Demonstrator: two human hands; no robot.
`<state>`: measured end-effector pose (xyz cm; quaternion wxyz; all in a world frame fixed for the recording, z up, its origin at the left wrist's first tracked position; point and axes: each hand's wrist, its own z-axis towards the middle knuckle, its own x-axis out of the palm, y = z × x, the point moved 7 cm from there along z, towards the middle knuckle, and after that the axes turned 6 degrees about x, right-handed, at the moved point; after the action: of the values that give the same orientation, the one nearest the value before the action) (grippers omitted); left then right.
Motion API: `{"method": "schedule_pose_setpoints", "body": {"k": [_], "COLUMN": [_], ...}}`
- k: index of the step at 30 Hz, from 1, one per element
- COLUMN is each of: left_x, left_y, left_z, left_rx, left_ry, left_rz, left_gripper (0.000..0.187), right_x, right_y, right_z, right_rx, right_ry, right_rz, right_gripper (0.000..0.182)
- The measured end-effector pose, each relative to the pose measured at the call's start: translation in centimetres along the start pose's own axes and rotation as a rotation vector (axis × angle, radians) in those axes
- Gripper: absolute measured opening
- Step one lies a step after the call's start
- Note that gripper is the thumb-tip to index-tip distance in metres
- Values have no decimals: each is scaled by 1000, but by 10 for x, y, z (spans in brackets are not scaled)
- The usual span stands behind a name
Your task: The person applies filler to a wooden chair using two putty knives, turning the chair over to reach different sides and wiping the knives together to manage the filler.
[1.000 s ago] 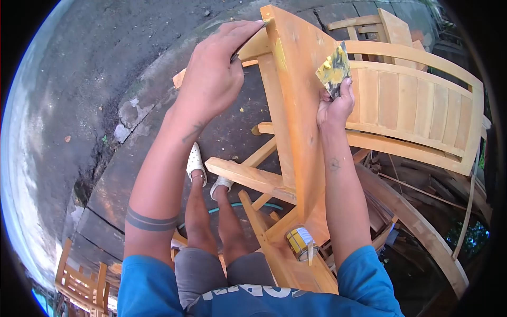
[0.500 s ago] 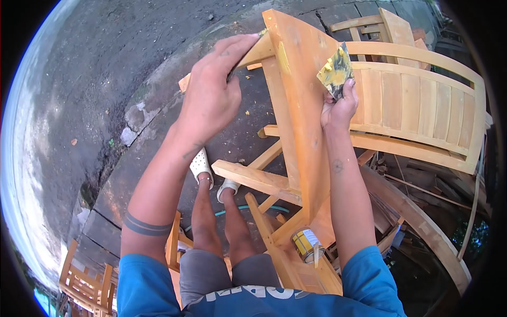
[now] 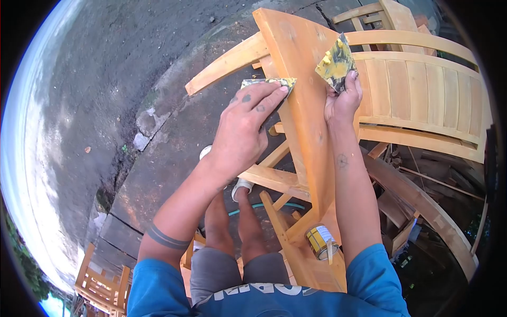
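Note:
My left hand is closed on a thin putty spreader smeared with yellow and black, its edge right at the left edge of a wide orange-brown wooden board. The board belongs to a wooden furniture piece turned on its side, with a curved leg sticking out to the left. Over the board's right side, my right hand grips a small flat putty plate by its lower corner. Yellow putty lumps and dark smears cover that plate.
An opened yellow can with a flat stick in it rests on wood below the board. A slatted bench back lies to the right, above scrap timber. Another wooden chair stands at lower left, and concrete ground surrounds my feet.
My left hand has moved down along the board's left edge, toward me, and its spreader shows more fully. The right hand still holds the putty plate, slightly shifted and turned.

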<state>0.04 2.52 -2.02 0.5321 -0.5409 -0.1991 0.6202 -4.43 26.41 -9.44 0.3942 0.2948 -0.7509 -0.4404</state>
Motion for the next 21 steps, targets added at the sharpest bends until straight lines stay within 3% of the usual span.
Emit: {"method": "schedule_pose_setpoints", "body": {"k": [5,8,9,11,14,17,21], "left_x": [32,21,9,-11,-40,-57,-70], "left_y": [-42,-31,-15,15,18,4,-22], "left_z": [-56,-66,-66,-71,-64,-56,-58], "left_rx": [29,-208,-319,-843,-776,-653,-327], "left_ry": [216,211,86,-272,-528,-458,-343], "left_rz": [-85,-539,-566,-952,-1127,-982,-656], "left_gripper": [65,64,64,62,60,58,55], "right_x": [-1,3,1,3,19,42,54], "right_y": [0,-2,0,5,8,21,20], "right_z": [0,2,1,-5,-38,-98,-151], "right_rx": [-3,23,27,47,131,193,301], "right_ry": [-10,-23,-33,18,162,277,294], "right_rz": [-56,-38,-23,-67,-69,-61,40], "right_gripper": [20,21,21,21,26,33,33]}}
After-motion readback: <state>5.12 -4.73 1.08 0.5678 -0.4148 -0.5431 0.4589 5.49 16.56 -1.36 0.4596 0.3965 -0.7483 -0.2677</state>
